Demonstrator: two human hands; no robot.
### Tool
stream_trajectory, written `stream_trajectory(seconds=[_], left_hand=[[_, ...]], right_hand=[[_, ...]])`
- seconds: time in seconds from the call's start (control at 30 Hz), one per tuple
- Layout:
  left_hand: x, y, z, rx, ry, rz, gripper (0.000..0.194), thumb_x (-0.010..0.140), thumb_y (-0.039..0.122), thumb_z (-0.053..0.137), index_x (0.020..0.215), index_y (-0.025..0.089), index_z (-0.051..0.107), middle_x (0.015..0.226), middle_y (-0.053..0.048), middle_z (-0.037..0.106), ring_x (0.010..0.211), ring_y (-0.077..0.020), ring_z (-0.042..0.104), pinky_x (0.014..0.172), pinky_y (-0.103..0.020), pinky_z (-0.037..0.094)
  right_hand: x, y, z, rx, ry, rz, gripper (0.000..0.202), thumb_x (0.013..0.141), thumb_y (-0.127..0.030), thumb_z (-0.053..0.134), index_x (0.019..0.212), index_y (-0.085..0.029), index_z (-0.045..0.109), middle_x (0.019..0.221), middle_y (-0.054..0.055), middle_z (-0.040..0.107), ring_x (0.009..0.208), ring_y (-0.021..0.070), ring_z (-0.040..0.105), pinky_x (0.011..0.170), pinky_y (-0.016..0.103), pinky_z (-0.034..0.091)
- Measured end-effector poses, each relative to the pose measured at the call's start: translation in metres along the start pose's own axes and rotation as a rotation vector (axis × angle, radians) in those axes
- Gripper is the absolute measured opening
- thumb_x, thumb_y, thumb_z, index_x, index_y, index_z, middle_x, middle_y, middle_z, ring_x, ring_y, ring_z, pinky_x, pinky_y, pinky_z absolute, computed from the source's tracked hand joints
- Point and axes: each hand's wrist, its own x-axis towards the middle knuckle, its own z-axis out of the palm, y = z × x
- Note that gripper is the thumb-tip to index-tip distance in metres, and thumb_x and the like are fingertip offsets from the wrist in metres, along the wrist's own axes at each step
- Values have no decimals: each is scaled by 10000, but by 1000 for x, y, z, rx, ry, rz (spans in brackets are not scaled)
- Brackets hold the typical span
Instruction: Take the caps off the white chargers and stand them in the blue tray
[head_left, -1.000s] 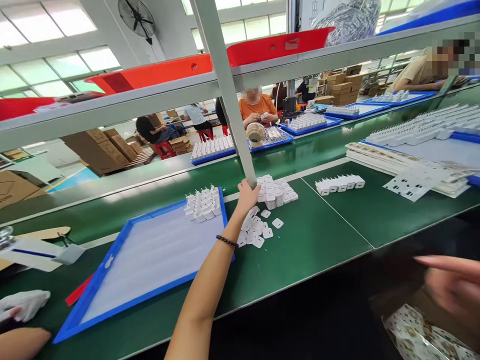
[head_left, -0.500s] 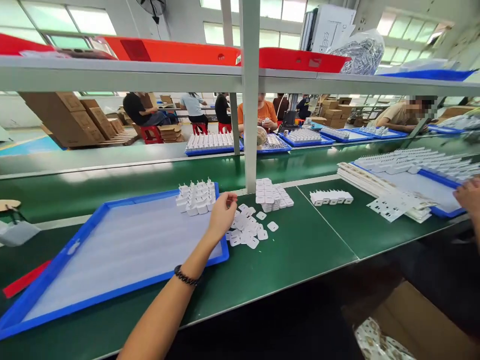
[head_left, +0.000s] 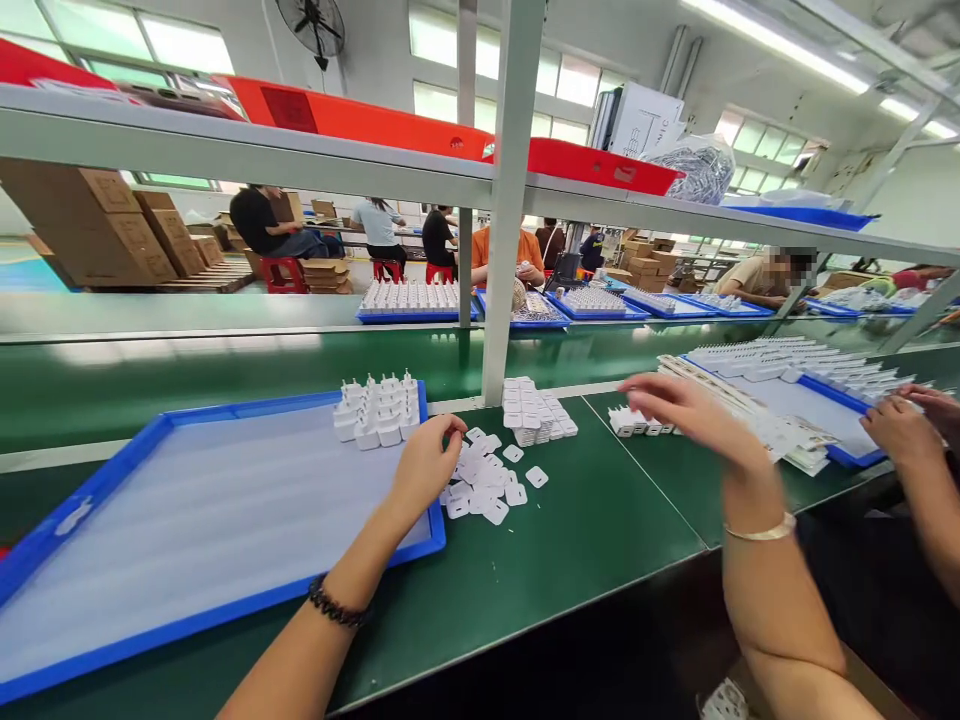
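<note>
My left hand (head_left: 429,458), with a dark beaded bracelet on its wrist, is closed with curled fingers at the tray's right edge; anything inside the fingers is hidden. Just right of it lies a loose pile of small white plastic plates (head_left: 487,480). White plug-like pieces with upright pins (head_left: 379,410) stand in rows in the far right corner of the blue-rimmed tray (head_left: 442,530). My right hand (head_left: 694,415), with a bangle, hovers open and slightly blurred, fingers stretched left. Its fingertips are near a short row of white pinned pieces (head_left: 626,422), partly covered by the hand.
Stacked white plates (head_left: 529,405) sit beside the shelf post (head_left: 504,300). At right, a co-worker's hands (head_left: 904,425) are by another blue tray (head_left: 847,455) of white pieces, next to stacked printed sheets (head_left: 806,455). A shelf (head_left: 375,180) with red bins crosses above.
My right hand has come into view and reached over the short row of white pieces. My left hand stays near the loose pile, while the camera view has shifted and tilted.
</note>
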Motion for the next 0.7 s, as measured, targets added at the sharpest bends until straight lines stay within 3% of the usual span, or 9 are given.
stream_trajectory(seconds=[0.1, 0.17, 0.3, 0.43, 0.53, 0.6, 0.7], left_hand=[[-3, 1, 1, 104, 1, 61, 229, 887, 201, 398, 874, 206, 626, 942, -63, 730, 891, -236, 653, 812, -367, 481], [-5, 0, 3, 169, -4, 95, 242, 894, 170, 382, 889, 201, 622, 973, -75, 732, 931, -250, 651, 858, -394, 470], [-6, -2, 9, 242, -26, 150, 247, 905, 145, 380, 910, 203, 620, 973, -79, 728, 945, -256, 645, 905, -414, 458], [-7, -3, 11, 237, -77, 184, 249, 910, 150, 397, 956, 195, 638, 1013, -91, 722, 986, -262, 644, 919, -418, 468], [-12, 3, 12, 122, -191, 315, 250, 887, 226, 538, 1115, 205, 639, 1196, -105, 687, 1162, -276, 607, 1028, -419, 452], [-18, 11, 14, 18, -259, 360, 466, 848, 331, 665, 1291, 213, 577, 1370, -124, 602, 1305, -297, 534, 1129, -431, 401], [-28, 25, 20, -138, -337, 330, 817, 780, 442, 771, 1481, 218, 415, 1534, -144, 454, 1431, -320, 425, 1215, -442, 322]], right_hand=[[28, 27, 42, -419, 155, 490, 372, 974, -309, 602, 1210, -22, 615, 1232, 270, 627, 1188, 369, 615, 957, 513, 490], [38, 41, 64, -556, 172, 620, 395, 975, -306, 575, 1192, 23, 600, 1218, 350, 617, 1239, 440, 584, 967, 521, 453], [40, 61, 87, -707, 109, 732, 402, 959, -298, 570, 1223, 5, 572, 1164, 324, 668, 1181, 418, 635, 917, 458, 466], [37, 60, 86, -781, 94, 699, 369, 942, -182, 499, 1236, 38, 536, 1145, 326, 667, 1136, 421, 647, 851, 426, 458], [31, 35, 82, -803, 77, 613, 307, 907, -186, 504, 1156, -21, 572, 1089, 280, 686, 1065, 406, 660, 777, 391, 433], [25, 7, 83, -780, 46, 489, 237, 895, -260, 533, 1073, -112, 587, 989, 190, 706, 979, 345, 666, 730, 354, 410], [19, -37, 99, -502, -124, 111, 196, 822, -354, 631, 907, -200, 545, 761, 43, 639, 729, 218, 597, 654, 312, 378]])
